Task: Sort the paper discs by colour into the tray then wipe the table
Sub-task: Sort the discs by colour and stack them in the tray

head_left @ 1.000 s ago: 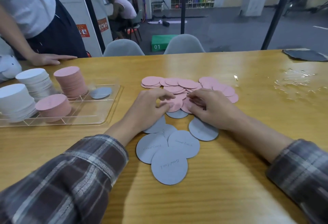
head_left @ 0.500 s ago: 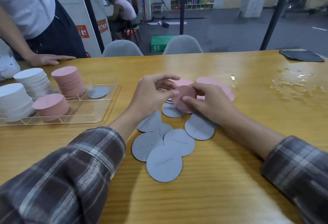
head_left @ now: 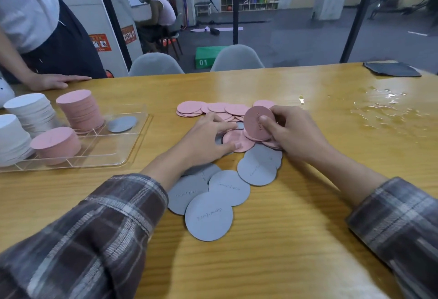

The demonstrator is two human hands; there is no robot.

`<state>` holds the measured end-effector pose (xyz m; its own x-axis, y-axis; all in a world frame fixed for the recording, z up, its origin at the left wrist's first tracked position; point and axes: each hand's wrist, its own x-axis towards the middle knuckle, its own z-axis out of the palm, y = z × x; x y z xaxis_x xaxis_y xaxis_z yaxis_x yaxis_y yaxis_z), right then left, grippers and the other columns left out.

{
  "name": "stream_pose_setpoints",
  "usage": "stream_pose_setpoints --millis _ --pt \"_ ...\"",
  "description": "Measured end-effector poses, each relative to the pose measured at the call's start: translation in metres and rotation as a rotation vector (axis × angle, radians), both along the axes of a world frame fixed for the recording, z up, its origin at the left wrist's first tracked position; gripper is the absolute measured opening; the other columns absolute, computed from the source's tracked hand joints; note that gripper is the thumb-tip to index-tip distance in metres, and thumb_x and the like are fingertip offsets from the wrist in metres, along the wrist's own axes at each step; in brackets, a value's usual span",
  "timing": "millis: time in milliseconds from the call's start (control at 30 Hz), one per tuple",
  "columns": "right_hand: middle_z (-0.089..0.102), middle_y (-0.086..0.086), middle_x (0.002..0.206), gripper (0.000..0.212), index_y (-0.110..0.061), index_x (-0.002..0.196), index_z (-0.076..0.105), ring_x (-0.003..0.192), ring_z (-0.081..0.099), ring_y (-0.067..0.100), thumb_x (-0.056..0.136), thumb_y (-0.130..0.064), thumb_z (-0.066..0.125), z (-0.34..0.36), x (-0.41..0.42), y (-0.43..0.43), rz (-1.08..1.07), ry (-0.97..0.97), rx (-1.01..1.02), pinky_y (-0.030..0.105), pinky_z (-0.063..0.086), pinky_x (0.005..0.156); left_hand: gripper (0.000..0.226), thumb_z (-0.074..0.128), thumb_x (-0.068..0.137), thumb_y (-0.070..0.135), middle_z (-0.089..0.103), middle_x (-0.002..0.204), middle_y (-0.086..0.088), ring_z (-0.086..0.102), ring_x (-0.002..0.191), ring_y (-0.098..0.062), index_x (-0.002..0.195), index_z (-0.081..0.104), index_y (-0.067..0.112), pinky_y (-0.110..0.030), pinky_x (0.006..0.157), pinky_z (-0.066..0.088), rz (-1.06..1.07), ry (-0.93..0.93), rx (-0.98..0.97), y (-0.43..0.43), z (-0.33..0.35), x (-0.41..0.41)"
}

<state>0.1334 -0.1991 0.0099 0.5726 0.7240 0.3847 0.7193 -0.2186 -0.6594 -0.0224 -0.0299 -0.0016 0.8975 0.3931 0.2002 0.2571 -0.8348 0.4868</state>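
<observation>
table: wood table (head_left: 284,239), everything sits on it
grey discs: loose grey discs (head_left: 228,190) nearest the person, flat, overlapping, handwriting up, unsorted
left hand: left hand (head_left: 206,142) palm down, fingers spread and fairly straight over the loose pink discs (head_left: 220,109), thumb tip touching one; holding down or raking, nothing gripped
right hand: right hand (head_left: 294,132) pinches the held pink stack (head_left: 258,122), thumb across its face, fingers behind
held stack location: just above the pink pile, mid table, touching or nearly touching the discs under it
orientation: held stack stands on edge, tilted, face turned toward the camera and a bit left; round, so no long axis; its short stack axis runs roughly toward the viewer. Loose discs all lie flat
step: gathering pink discs into one stack, sorting stage, wiping not begun
next move: probably square up the stack, add the remaining pinks, carry left to a pink compartment; keep the pinch firm, thin paper fans out
tray: clear tray (head_left: 106,147) at left, well apart from the pile; holds two pink stacks (head_left: 80,111), two white stacks (head_left: 30,109), one grey disc (head_left: 122,123)
wet patch: wet patch (head_left: 388,109) far right
cloth: dark cloth (head_left: 391,69) at far right edge, likely for the wipe
bystander: another person's hand (head_left: 54,81) flat on the far left edge
</observation>
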Motion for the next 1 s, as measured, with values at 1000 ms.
stream_pose_setpoints --millis 1000 --pt "0.072 -0.003 0.072 0.007 -0.016 0.104 0.065 0.064 0.073 0.020 0.101 -0.022 0.062 0.005 -0.021 0.006 0.207 0.222 0.008 0.039 0.057 0.052 0.017 0.084 0.087 0.020 0.077 0.080 -0.003 0.073 0.070 -0.017 0.092 0.070 0.012 -0.035 0.077 0.059 0.183 -0.435 -0.489 -0.016 0.006 -0.002"
